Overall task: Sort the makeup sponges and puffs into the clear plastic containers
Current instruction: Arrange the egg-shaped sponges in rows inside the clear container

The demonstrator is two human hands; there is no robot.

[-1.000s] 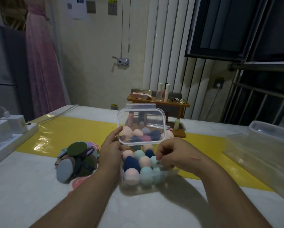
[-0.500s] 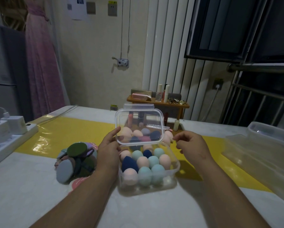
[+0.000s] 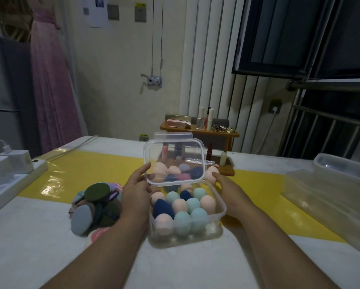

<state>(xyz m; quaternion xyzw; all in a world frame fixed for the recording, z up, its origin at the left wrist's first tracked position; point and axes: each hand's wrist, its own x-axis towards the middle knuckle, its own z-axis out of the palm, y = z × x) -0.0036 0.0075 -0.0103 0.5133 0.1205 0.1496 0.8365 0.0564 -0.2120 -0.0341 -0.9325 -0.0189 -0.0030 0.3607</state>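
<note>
Two bare forearms run from wrist to the frame's lower edge — left hand [image 3: 136, 190] and right hand [image 3: 231, 192] bare as well, dimly lit.

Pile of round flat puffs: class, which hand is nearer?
Left. The left hand sits beside the pile, gripping the clear plastic lid; the right hand is beyond the sponge-filled container.
</note>
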